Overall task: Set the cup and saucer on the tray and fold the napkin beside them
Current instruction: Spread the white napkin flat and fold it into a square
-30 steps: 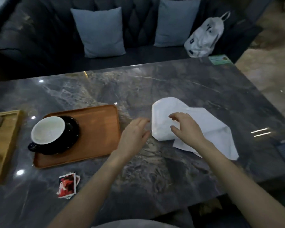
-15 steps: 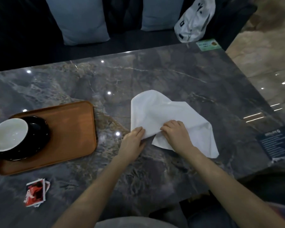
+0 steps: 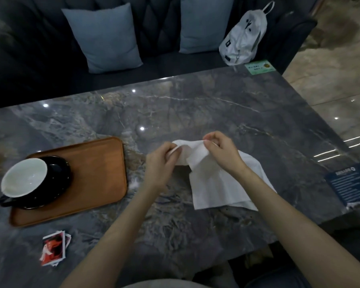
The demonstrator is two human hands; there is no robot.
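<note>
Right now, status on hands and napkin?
Left hand and right hand both pinching napkin, far edge lifted. Cup on tray. Nothing obstructing.

Glossy grey marble table (image 3: 195, 113), matt wooden tray (image 3: 96, 163), soft white paper napkin (image 3: 214, 183), glazed cup (image 3: 25, 177).

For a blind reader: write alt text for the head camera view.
Two bare hands, left hand and right hand, pinch and lift the far edge of a white napkin over a grey marble table. To the left, a cup on a black saucer sits on a wooden tray.
</note>
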